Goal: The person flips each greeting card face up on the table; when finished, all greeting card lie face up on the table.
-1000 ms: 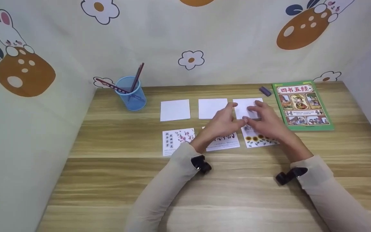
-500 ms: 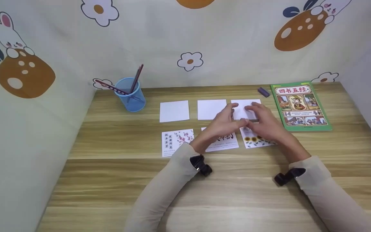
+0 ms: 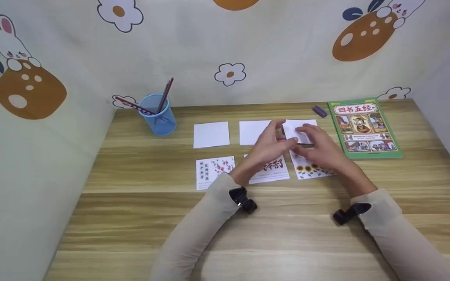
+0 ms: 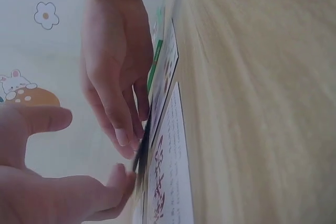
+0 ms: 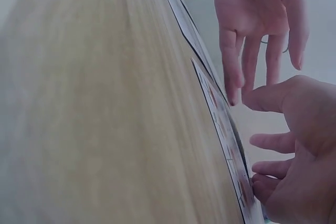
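Observation:
In the head view a blank white card (image 3: 290,127), last in the back row, has its left side raised, with a dark strip showing along its edge. My left hand (image 3: 268,145) is at that raised edge. The left wrist view has its fingertips (image 4: 118,184) against the card's thin dark edge, thumb apart from it. My right hand (image 3: 320,146) reaches over the card from the right, fingertips on or close above it. The right wrist view shows the right hand's fingers (image 5: 273,142) spread loosely, thumb apart. Under the hands lies a sunflower card (image 3: 313,170).
Two more blank cards (image 3: 211,134) line the back row. A blossom card (image 3: 214,171) and a lettered card (image 3: 272,171) lie in front. A blue cup (image 3: 162,123) holds pencils; a green book (image 3: 366,128) and a dark eraser (image 3: 319,111) sit right, before a patterned curtain (image 3: 186,58).
The left hand's fingers have moved in at the card's left edge, and that side has risen from lying flat. The right hand has barely moved.

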A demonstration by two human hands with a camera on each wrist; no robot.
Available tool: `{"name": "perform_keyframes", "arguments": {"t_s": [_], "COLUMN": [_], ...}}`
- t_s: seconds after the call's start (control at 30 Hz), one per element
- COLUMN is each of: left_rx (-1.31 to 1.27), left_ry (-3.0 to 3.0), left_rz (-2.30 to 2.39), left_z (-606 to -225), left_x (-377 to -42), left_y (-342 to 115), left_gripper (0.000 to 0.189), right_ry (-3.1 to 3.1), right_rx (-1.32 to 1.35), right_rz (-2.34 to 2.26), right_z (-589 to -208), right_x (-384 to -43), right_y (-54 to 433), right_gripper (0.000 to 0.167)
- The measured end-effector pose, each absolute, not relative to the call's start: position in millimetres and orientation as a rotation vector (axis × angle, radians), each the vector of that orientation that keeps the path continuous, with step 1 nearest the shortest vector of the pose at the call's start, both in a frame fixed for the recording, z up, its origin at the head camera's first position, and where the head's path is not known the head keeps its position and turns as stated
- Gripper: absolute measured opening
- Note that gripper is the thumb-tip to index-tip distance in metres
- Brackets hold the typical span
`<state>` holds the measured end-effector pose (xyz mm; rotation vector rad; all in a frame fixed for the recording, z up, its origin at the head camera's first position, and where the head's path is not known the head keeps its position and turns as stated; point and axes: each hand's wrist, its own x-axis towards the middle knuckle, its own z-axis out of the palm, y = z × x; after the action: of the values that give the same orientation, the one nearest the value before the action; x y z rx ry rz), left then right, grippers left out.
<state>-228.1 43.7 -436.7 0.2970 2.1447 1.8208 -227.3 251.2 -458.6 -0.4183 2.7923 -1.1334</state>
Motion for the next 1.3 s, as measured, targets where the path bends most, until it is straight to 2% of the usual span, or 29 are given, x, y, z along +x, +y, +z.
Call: {"name": "perform_keyframes", "arguments": {"t_s": [0.17,0.4,0.57,0.67,0.8,0.87,0.93,1.07,1.3], "left_rx": [0.286,0.391,0.391,0.361,0.335,0.332,0.324,0.351,0.512], "left_ry": [2.026,1.82,1.89,2.002,2.065,2.049,2.039,2.012,2.132], "left_rz": [1.99,2.156,2.058,1.909,1.788,1.79,1.796,1.801,1.54], "left_z": [-436,-435,-437,-439,-441,-441,-440,-440,-442], "left_x": [-229,-228,-227,-226,-226,-226,-226,-226,-226], "left_y": [44,46,46,46,48,48,47,46,40], "left_gripper": [0.071,0.066,0.068,0.074,0.08,0.08,0.078,0.077,0.085], "right_ry": [2.817,2.906,3.023,3.044,2.964,2.941,2.958,3.058,3.143], "right_rx": [-0.446,-0.306,-0.223,-0.155,-0.123,-0.129,-0.109,-0.034,-0.05], "right_rz": [-1.2,-1.511,-1.609,-1.678,-1.815,-1.849,-1.831,-1.632,-1.045], "right_z": [-459,-454,-450,-448,-447,-446,-447,-449,-452], "right_x": [-227,-226,-225,-225,-224,-224,-224,-224,-221], "right_y": [250,250,249,247,246,246,247,248,253], "right_gripper": [0.066,0.033,0.024,0.028,0.056,0.063,0.059,0.039,0.043]}}
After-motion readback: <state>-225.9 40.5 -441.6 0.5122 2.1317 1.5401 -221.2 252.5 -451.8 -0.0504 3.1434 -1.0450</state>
